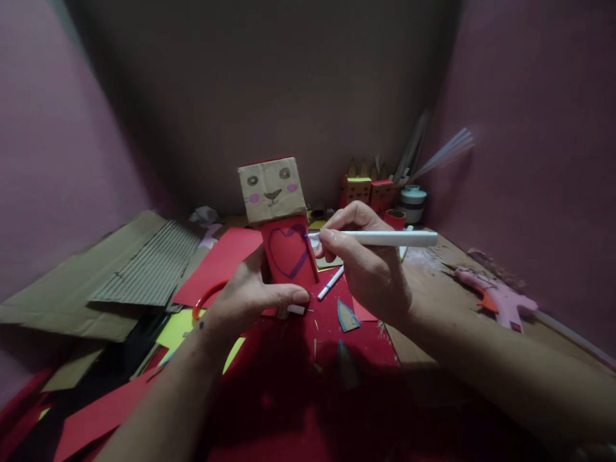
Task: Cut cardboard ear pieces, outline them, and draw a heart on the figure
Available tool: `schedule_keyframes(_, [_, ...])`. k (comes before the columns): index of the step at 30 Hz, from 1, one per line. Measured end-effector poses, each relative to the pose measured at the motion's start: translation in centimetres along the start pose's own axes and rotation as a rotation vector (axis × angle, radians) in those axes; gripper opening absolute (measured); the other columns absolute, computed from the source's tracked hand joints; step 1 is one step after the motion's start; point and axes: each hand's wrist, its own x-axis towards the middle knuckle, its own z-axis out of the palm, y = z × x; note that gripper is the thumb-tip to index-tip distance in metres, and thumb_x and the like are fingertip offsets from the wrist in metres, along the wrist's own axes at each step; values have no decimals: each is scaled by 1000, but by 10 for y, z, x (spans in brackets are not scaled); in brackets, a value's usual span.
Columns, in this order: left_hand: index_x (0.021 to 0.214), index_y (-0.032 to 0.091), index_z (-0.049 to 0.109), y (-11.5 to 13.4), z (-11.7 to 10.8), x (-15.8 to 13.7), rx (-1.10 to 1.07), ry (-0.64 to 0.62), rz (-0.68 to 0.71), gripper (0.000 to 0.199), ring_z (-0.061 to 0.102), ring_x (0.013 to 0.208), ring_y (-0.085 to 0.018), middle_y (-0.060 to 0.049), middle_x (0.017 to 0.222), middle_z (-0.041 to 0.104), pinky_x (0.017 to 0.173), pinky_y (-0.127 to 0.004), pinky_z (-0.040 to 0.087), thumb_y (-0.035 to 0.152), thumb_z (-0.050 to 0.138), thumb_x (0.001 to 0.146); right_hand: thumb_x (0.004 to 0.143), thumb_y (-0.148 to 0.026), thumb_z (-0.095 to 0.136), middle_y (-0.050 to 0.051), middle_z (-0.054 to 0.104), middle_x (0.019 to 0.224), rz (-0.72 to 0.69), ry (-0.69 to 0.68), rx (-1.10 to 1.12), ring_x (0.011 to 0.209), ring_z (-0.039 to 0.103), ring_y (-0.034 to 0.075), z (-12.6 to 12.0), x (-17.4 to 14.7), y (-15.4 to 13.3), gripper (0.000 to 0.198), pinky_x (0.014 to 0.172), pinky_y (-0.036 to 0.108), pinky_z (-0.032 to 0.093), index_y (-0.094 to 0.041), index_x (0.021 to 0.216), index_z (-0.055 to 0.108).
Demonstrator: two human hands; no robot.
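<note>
My left hand (pixel 257 285) grips the lower part of a paper animal figure (pixel 289 256), its thumb across the front and its other fingers hidden behind. The figure has a square tan head with drawn eyes, pink cheeks and a muzzle, above a red body bearing a purple heart outline. In my right hand (pixel 366 256) is a white marker (pixel 394 239), pinched near its tip. That tip points left and meets the right edge of the red body, beside the heart. Below, two ear-shaped cardboard pieces (pixel 347 316) with blue edges lie on the red cloth.
Cardboard sheets (pixel 129 269) and red paper (pixel 226 263) cover the left side, with orange-handled scissors (pixel 205 298) partly behind my left wrist. A pink glue gun (pixel 500 298) lies at right. At the back are similar box figures (pixel 359 189) and a lidded jar (pixel 412 204).
</note>
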Motion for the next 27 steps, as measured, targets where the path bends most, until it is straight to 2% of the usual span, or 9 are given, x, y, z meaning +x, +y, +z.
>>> schedule_keyframes(4, [106,20,76,2,1,0,5,-18,-17,57,72,73,-26,-4,86,79,63,-37,60,36,102,58,91,-23,75,-5,62,65,2,1,-3,66,61,19,2,1,-2,17,65,37,45,-27,80,63])
schedule_keyframes(7, [118,21,76,5,2,1,7,-12,0,66,75,82,-29,-4,92,81,69,-38,63,33,101,58,89,-21,74,-6,63,63,2,-7,13,64,60,18,3,1,-2,18,63,36,44,-27,78,62])
schedule_keyframes(10, [130,21,74,5,2,0,6,2,17,78,77,89,-31,-6,98,83,74,-38,65,31,101,58,91,-22,75,-5,70,65,-2,9,42,64,65,18,3,0,-2,16,65,37,48,-27,80,65])
schedule_keyframes(14, [133,20,73,3,2,1,1,14,21,81,78,92,-32,-6,99,83,76,-39,66,30,101,57,95,-26,77,-5,73,67,0,24,65,67,71,19,1,0,0,15,69,39,52,-27,83,68])
schedule_keyframes(19, [126,20,76,2,1,1,6,5,15,73,76,81,-28,-5,91,82,69,-37,65,30,101,58,93,-22,75,-4,73,68,-13,1,53,68,69,19,1,1,1,15,70,39,51,-27,82,67])
schedule_keyframes(23, [124,20,76,3,0,0,3,5,16,72,77,85,-29,-5,93,82,73,-36,66,30,102,57,90,-18,73,-5,73,66,-15,1,75,66,67,19,1,1,0,16,68,38,49,-27,79,66])
schedule_keyframes(27, [127,19,75,2,0,-1,4,-17,-11,72,73,71,-27,-4,86,80,62,-37,64,35,100,61,94,-23,76,-5,73,66,-9,15,61,65,70,18,2,0,-1,16,67,37,51,-27,82,67])
